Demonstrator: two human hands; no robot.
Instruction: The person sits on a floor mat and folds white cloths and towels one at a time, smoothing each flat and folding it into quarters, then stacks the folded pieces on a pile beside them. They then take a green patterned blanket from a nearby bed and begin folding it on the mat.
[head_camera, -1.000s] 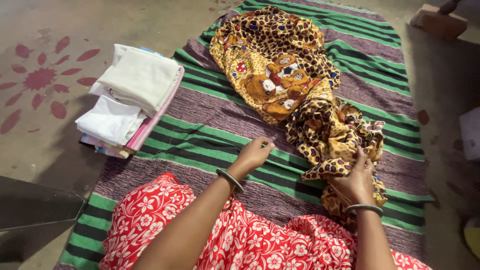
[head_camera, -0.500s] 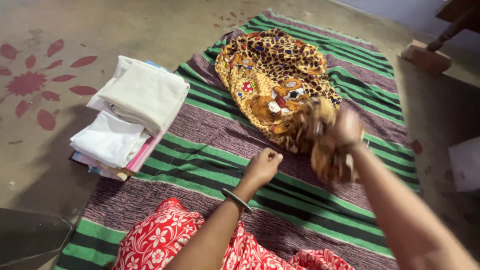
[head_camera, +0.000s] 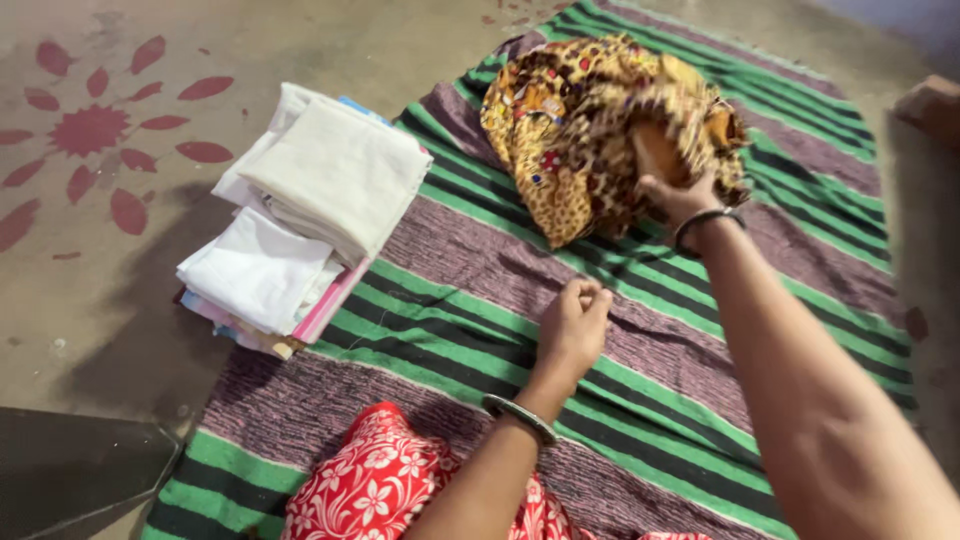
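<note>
Your left hand (head_camera: 572, 325) rests nearest you on the striped mat (head_camera: 440, 300), fingers curled shut around nothing you can see. Farther out, your right hand (head_camera: 670, 180) has its fingers buried in the bunched leopard-print cloth (head_camera: 570, 130), gripping it. Left of both sits a stack of folded cloths (head_camera: 300, 210)

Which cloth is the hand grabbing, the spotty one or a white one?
The spotty leopard-print cloth. The right hand grips it on the striped mat, while the white folded cloths sit stacked and untouched beside the mat.
</note>
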